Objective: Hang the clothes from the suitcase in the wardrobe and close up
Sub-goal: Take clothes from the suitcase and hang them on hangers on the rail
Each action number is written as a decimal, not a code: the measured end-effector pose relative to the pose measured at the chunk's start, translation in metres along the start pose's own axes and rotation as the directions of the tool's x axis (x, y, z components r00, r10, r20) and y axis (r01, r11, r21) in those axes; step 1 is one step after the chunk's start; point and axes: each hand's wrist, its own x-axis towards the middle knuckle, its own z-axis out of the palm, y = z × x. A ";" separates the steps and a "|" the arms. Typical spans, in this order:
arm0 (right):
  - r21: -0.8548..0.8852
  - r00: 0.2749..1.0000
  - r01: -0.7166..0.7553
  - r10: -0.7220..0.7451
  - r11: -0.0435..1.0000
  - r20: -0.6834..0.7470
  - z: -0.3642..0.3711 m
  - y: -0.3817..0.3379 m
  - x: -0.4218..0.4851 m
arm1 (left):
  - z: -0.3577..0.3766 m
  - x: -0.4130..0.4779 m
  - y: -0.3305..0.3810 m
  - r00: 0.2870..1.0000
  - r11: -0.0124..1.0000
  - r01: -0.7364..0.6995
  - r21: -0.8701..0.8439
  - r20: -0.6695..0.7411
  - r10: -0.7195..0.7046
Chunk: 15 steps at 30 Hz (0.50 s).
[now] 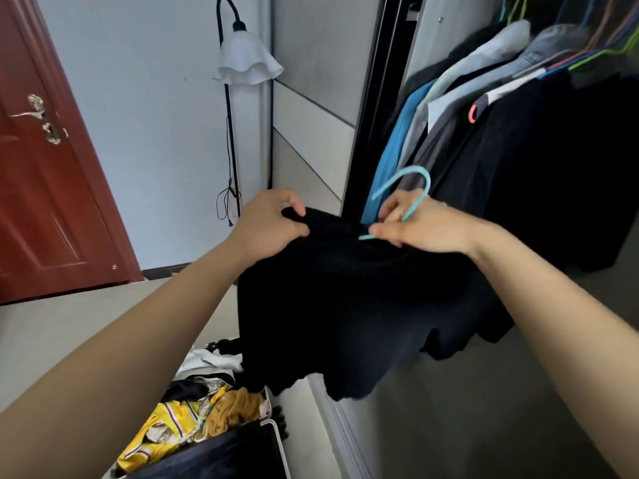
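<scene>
Currently mid-step: black garment (345, 305) going onto teal hanger (428, 184), not yet hung.
- Left hand (273, 223) pinches garment's top edge, fingers curled in fabric.
- Right hand (422, 226) pinches hanger below hook, at neckline.
- Garment held up between hands, just before open wardrobe (371, 115). Dark, limp, hem draping.
- Next, likely: seat shoulders evenly, lift hook among hung shirts (484, 53).
- Suitcase (278, 444) open below, yellow clothes (166, 426) inside.
</scene>
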 end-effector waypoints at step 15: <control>0.468 0.998 0.016 0.016 0.884 -0.063 -0.045 -0.001 0.008 | -0.001 -0.007 -0.044 0.999 0.999 -0.020 0.033 0.046 0.018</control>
